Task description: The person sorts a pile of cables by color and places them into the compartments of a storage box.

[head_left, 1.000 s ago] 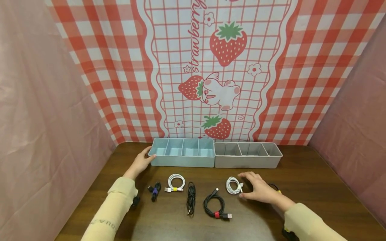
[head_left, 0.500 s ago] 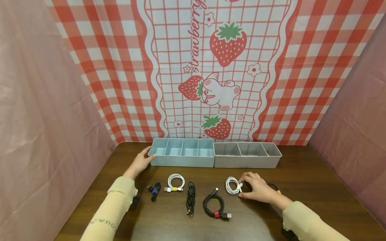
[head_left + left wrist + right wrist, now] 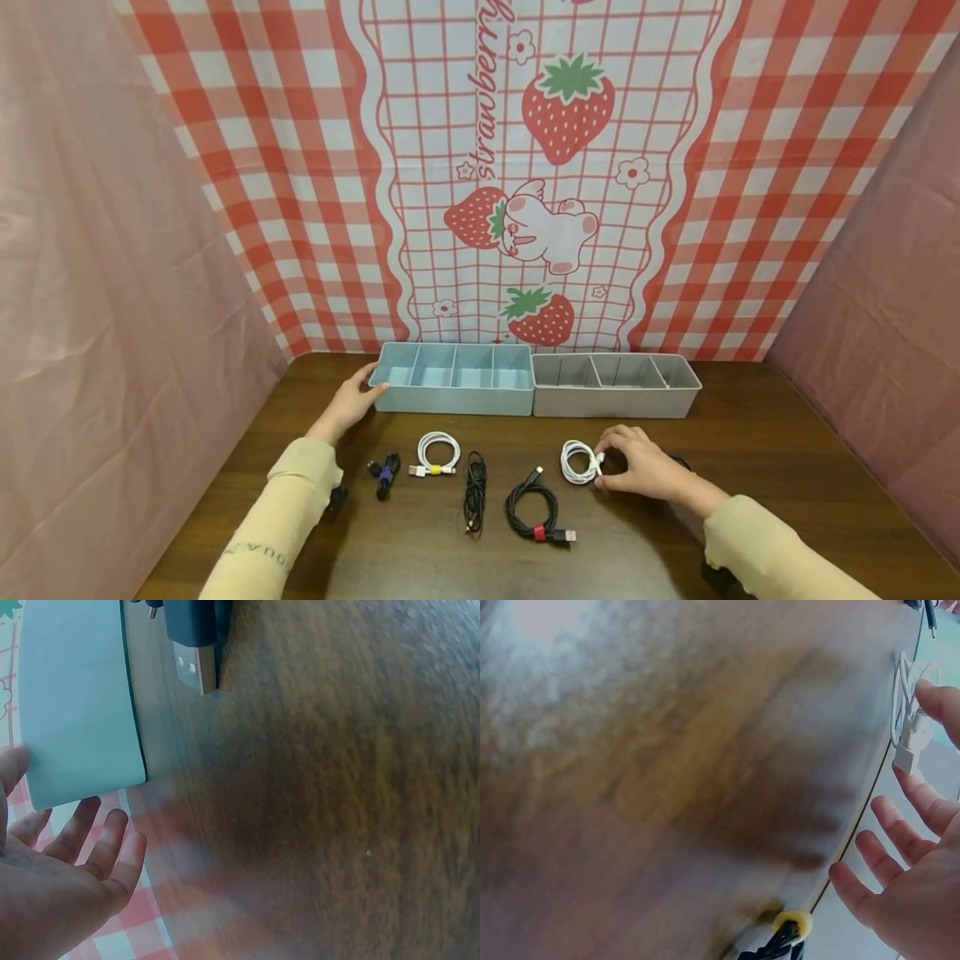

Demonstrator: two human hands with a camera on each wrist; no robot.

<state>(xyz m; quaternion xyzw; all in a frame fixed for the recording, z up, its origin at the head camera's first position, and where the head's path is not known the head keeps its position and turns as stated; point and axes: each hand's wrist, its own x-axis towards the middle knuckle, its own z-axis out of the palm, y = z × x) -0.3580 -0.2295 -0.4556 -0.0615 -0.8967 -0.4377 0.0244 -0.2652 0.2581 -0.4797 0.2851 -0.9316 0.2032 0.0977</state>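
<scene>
Farthest left hangs a plain pink cloth (image 3: 142, 300). Next to it is a pale yellow sleeve (image 3: 270, 525) with small dark lettering, creased and too small to read surely. The left hand (image 3: 348, 407) rests at the nine o'clock end of a pale blue plastic box with four compartments (image 3: 453, 401), its thumb and fingers wide and loosely bent against it.

At five o'clock from that hand, a small black cable bundle with a purple tie (image 3: 386, 477) lies on the brown wood-grain desk (image 3: 420, 571). At about two o'clock from the bundle is a white cable ring with a yellow tie (image 3: 438, 454), and at half past four from the ring, a long black cable bundle (image 3: 476, 493).

The red-and-white checked backdrop (image 3: 296, 108) reads "strawberry" in red script, running upward. A black cable ring with a red tie (image 3: 538, 532) has its metal USB plug at four o'clock.

A grey divided plastic box (image 3: 611, 405) stands at three o'clock, just beside the blue one. In front of it, on the desk, is a coiled white cable (image 3: 577, 463). The right hand (image 3: 639, 467), at its three o'clock, pinches its plug end narrowly between thumb and forefinger; the other fingers are spread. Past the hand lies a black cable with a yellow tie (image 3: 793, 923).
</scene>
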